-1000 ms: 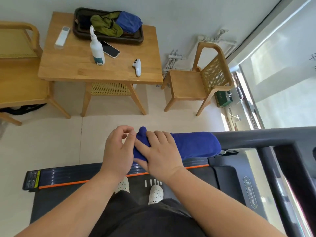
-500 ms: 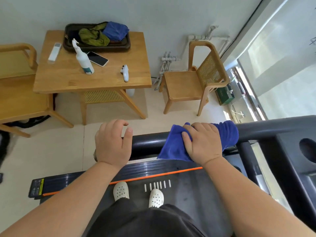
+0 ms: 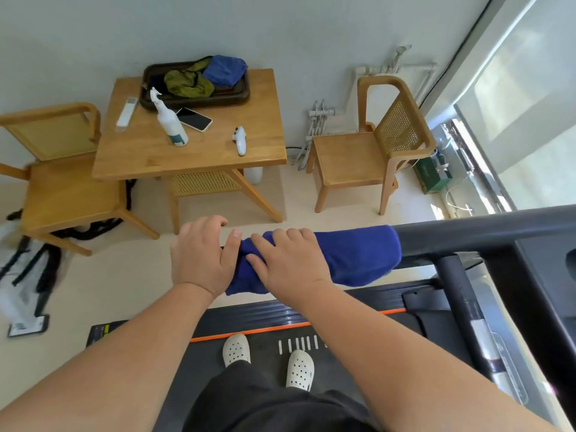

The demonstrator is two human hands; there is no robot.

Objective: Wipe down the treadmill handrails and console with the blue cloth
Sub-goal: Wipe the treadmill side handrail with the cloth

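The blue cloth (image 3: 355, 257) is draped over the dark left handrail (image 3: 486, 233) of the treadmill. My right hand (image 3: 290, 260) presses down on the cloth's left part, fingers wrapped over the rail. My left hand (image 3: 202, 254) grips the free end of the same handrail, its thumb touching the cloth's edge. The rail under both hands is hidden. Part of the console (image 3: 548, 275) shows at the right edge, with its dark upright (image 3: 464, 310) below.
Beyond the rail stands a wooden table (image 3: 218, 157) with a spray bottle (image 3: 170, 120), phone, two remotes and a tray of cloths (image 3: 199, 79). Wooden chairs (image 3: 374, 148) flank it. My feet in white clogs (image 3: 237, 349) stand on the treadmill belt.
My right hand slid the cloth back left along the handrail until it met my left hand. The left hand stayed on the rail's end.
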